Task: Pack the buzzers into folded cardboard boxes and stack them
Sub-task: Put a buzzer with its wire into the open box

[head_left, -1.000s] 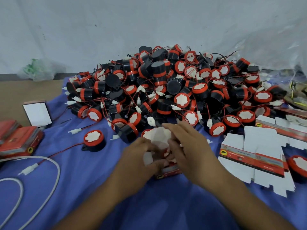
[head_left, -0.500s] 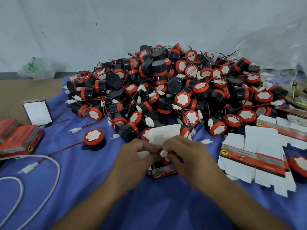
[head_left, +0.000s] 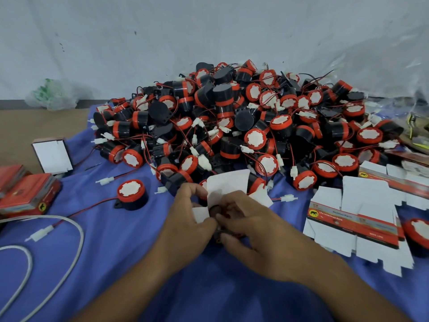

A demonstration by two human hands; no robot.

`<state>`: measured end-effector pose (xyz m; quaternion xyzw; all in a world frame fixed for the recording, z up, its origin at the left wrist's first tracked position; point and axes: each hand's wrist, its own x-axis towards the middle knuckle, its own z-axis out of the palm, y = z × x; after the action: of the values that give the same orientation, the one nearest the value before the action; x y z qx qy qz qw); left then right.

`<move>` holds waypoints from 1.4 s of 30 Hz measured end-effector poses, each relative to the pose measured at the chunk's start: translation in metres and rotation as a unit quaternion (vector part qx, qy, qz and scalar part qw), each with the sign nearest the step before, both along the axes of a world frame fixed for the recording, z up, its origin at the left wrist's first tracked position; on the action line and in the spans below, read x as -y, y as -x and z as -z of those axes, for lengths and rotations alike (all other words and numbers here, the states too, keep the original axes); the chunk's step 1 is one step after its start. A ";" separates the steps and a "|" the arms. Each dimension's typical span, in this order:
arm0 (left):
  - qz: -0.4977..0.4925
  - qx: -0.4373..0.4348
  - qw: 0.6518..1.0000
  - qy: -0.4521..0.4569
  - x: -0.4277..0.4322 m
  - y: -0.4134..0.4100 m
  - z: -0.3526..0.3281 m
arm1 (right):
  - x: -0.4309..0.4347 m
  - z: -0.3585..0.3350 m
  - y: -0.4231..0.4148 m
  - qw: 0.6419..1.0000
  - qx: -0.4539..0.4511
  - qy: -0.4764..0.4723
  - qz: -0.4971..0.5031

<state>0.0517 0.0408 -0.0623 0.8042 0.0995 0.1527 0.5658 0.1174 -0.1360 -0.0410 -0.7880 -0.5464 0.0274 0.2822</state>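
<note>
Right now, near the front edge of the blue cloth (head_left: 209,287), both hands meet over one cardboard box (head_left: 227,184). It sits between them in the middle of the cloth, its tall white flap standing open on the far side. The left hand (head_left: 185,221) curls round the box's left side, thumb and fingers closed beside a small side flap (head_left: 200,214). The right hand (head_left: 253,231) is bent over the mouth, fingertips pressed down into it and thumb against the near wall. The buzzer inside is hidden under the fingers. The step looks like tucking in the last of the lead before closing, and doing it well means coiling the wire fully below the rim. The left hand should brace the walls so they do not bow, and the side flaps should fold in before the tall flap comes down. A wire caught in the fold would probably keep the box from stacking flat. Further out, a lone buzzer (head_left: 131,195) lies left of the hands. Flat box blanks (head_left: 355,219) fan out at the right edge, and packed boxes (head_left: 25,194) are stacked at the left edge. Beyond them the pile of buzzers (head_left: 232,126) fills the far half of the cloth. Half a second ago the right fingers pinched a white connector at the mouth and the box's red side showed below the hands. Now the connector is out of sight, and the hands cover that side.
</note>
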 end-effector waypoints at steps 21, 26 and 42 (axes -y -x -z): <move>0.041 0.087 0.962 -0.256 0.011 0.005 0.005 | 0.014 -0.007 -0.019 0.998 -0.021 0.022 0.048; 0.006 0.045 0.985 -0.168 0.009 0.002 0.009 | 0.041 -0.021 -0.049 0.947 -0.063 -0.070 0.308; 0.109 0.100 0.984 -0.097 -0.003 0.000 0.012 | 0.006 0.013 -0.033 0.944 -0.255 -0.141 0.156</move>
<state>0.0520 0.0441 -0.0741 0.8419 -0.0606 0.1786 0.5056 0.1500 -0.1416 -0.0545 -0.7823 -0.3250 0.1055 0.5208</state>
